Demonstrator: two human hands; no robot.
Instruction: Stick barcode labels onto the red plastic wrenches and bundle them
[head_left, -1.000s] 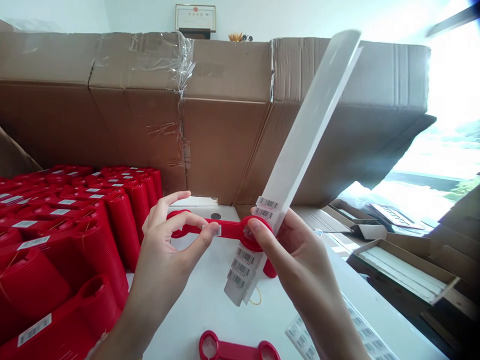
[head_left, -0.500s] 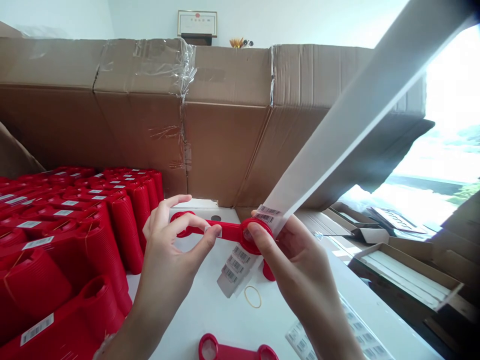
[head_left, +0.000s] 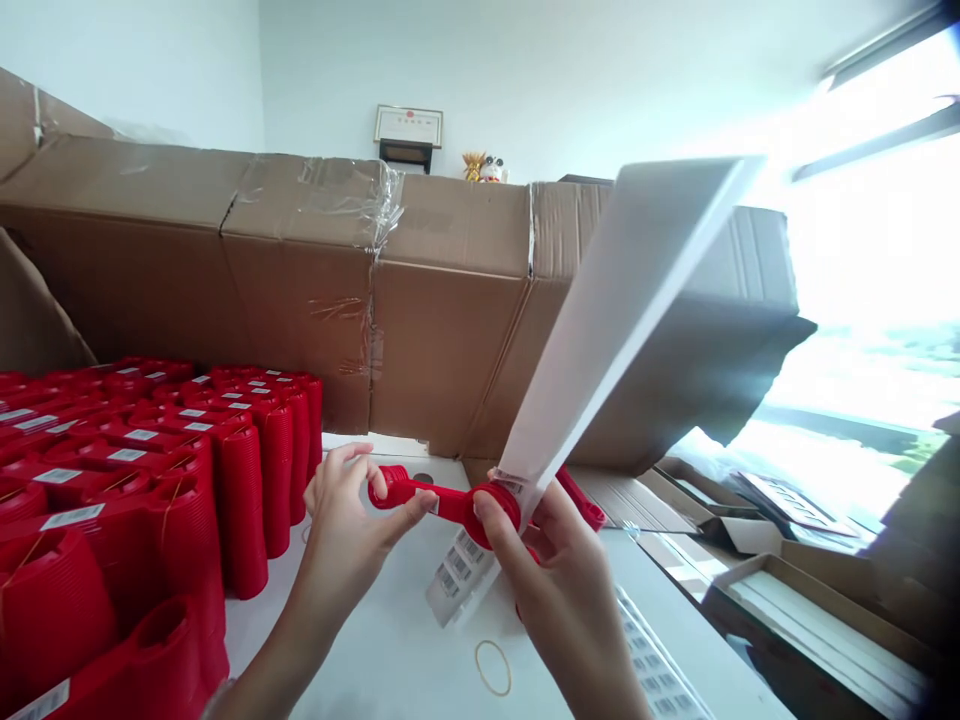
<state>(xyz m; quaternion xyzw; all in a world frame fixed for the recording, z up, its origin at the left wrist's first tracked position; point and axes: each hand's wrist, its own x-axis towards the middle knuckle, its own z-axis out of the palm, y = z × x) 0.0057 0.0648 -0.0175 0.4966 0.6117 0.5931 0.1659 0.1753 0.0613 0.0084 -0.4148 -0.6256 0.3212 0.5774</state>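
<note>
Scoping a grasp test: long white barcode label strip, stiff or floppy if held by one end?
Likely fairly stiff: the white barcode label strip stands straight up past the right hand with little sag. Being thin, it is probably light and may bend if pushed flat-on.

Stacked plastic pieces (head_left: 247, 480) stand left of your fingers (head_left: 341, 475), cardboard cartons (head_left: 300, 340) behind them, a rubber band (head_left: 477, 668) before them on the table (head_left: 375, 640).

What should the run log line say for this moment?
left hand: grips red plastic piece | right hand: grips same piece, barcode label strip | nearby: rubber band
</note>
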